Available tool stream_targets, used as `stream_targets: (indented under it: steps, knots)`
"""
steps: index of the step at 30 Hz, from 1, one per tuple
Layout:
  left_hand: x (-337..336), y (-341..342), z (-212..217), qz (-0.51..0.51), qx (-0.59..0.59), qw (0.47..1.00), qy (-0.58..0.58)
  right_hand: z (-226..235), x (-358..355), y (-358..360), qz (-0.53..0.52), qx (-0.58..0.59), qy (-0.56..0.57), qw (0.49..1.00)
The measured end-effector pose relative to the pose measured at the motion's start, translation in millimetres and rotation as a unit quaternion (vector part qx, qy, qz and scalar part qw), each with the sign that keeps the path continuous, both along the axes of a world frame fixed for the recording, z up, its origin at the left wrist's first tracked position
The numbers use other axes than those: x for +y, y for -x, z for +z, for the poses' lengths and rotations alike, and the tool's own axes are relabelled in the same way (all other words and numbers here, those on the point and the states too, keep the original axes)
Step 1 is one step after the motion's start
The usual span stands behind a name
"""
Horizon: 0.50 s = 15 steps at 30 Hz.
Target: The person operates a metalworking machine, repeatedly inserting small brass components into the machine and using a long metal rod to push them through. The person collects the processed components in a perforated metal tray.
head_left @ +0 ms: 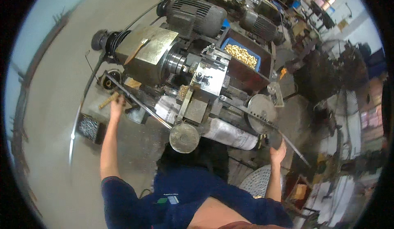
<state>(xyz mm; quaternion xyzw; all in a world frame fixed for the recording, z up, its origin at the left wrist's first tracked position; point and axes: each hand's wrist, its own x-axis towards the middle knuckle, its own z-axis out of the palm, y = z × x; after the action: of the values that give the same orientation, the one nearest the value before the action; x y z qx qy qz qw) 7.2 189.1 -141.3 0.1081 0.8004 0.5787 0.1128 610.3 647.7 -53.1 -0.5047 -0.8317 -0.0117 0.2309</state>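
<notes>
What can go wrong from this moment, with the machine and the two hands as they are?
1. The slim brown tool lies, apparently loose, on the yellowish housing near the shiny spindle; vibration might shake it off.
2. The left hand holds a yellowish bar close to the long metal rod, so the two might knock together.
3. The right hand is beside the slanting metal lever; if that swings, it might hit the hand.

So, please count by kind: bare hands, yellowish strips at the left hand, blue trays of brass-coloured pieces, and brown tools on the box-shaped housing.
Bare hands, left hand and right hand: 2
Yellowish strip: 1
Blue tray: 1
Brown tool: 1
Total: 5
</notes>
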Motion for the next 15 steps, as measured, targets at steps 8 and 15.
stream_targets:
  steps: [8,15]
  knots:
    - [14,-11,-32,-0.264,0.188,0.732,0.6,-16,-81,12,0.024,0.0,0.283,0.959]
    - [35,-69,-105,-0.046,0.15,0.858,0.489,1,-89,31,0.063,-0.019,0.284,0.957]
